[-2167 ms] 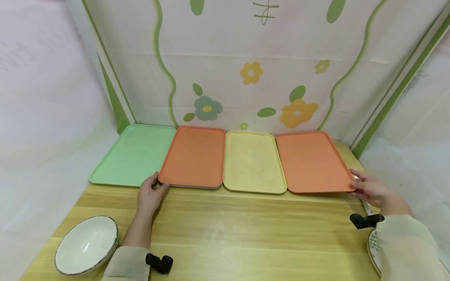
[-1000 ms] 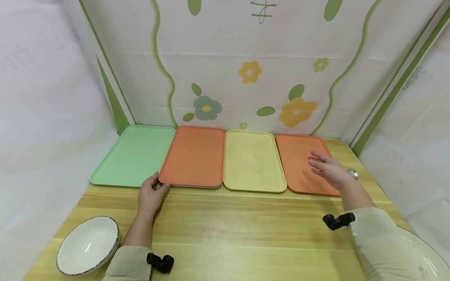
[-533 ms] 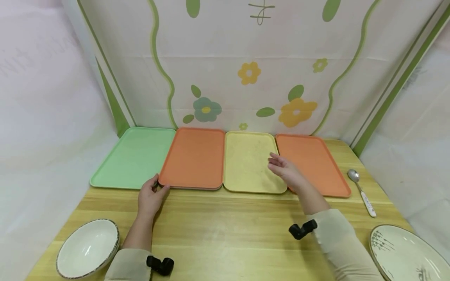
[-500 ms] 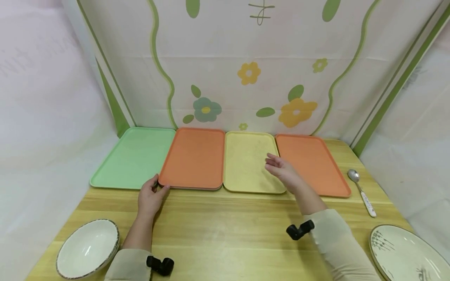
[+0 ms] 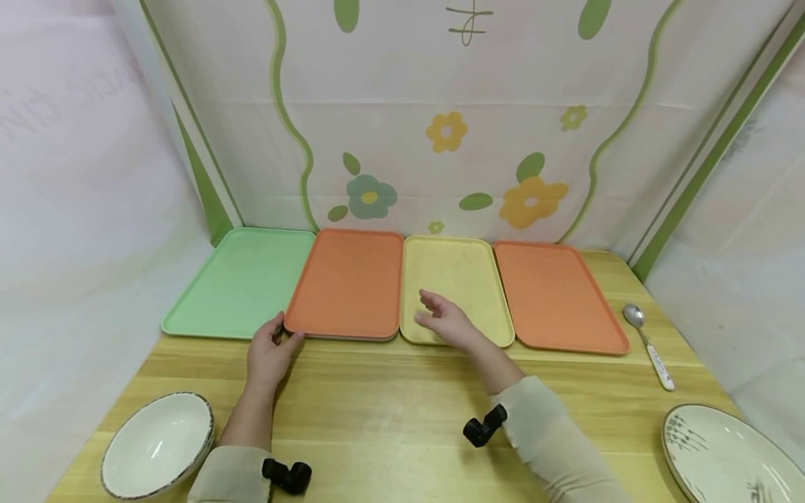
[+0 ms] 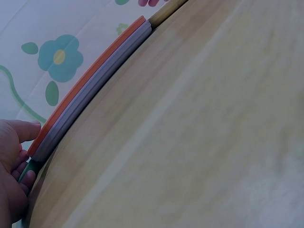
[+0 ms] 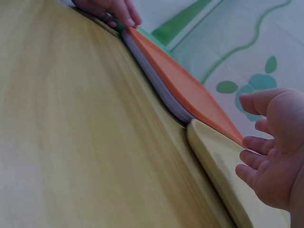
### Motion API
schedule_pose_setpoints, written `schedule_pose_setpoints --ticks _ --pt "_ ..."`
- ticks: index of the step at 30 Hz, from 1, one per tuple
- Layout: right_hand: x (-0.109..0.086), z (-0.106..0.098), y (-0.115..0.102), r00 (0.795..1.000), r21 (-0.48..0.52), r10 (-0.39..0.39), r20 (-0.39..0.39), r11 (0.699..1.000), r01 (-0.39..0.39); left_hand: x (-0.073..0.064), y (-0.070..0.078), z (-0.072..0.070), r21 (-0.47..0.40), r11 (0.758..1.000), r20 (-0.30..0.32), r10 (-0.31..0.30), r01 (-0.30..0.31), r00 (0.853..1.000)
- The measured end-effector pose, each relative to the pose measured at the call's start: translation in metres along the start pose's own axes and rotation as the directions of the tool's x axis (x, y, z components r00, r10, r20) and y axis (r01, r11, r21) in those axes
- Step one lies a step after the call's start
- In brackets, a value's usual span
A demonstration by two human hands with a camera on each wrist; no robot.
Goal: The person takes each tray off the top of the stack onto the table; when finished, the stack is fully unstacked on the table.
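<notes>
A pretend eating place: a wooden table [image 5: 390, 412] with food trays [image 5: 349, 283], bowl [image 5: 154, 440], plate [image 5: 723, 454], flower cloth [image 5: 453, 133] behind.

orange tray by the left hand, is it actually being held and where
Yes: the left hand pinches the orange tray at its near left corner. The right hand hovers open over the yellow tray, holding nothing.

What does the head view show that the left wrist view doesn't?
Only the head view shows the right hand open above the yellow tray, plus the mint-green tray, white bowl, metal spoon and patterned plate. Only the left wrist view shows a grey tray stacked beneath the left orange tray. Both show the left hand gripping that stack's near corner on the wooden table.
</notes>
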State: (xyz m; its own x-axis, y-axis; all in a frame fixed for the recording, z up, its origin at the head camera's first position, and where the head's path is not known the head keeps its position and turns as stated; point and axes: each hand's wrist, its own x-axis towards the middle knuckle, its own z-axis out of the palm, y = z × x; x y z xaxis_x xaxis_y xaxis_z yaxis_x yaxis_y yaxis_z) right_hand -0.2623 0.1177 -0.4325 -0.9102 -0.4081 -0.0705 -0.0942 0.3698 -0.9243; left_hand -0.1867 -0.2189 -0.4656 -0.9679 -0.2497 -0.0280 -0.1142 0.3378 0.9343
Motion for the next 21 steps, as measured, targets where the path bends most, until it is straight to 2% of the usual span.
schedule_pose_setpoints --ticks 7,10,16,21 --pt "0.004 0.022 0.006 0.999 -0.085 0.037 -0.028 0.996 -0.040 0.000 0.001 0.001 -0.006 1.000 0.003 -0.003 0.003 1.000" --pt "0.006 0.028 0.007 0.999 -0.138 0.031 -0.037 0.990 -0.036 0.000 0.001 0.001 -0.006 1.000 0.000 -0.003 0.003 1.000" --pt "0.008 0.034 0.005 1.000 -0.284 0.009 -0.009 0.959 -0.011 -0.001 0.001 0.000 -0.005 1.000 0.002 -0.004 0.004 1.000" --pt "0.008 0.038 0.002 1.000 -0.331 0.020 0.004 0.943 -0.018 -0.001 0.001 0.000 -0.001 1.000 0.007 -0.008 0.008 1.000"
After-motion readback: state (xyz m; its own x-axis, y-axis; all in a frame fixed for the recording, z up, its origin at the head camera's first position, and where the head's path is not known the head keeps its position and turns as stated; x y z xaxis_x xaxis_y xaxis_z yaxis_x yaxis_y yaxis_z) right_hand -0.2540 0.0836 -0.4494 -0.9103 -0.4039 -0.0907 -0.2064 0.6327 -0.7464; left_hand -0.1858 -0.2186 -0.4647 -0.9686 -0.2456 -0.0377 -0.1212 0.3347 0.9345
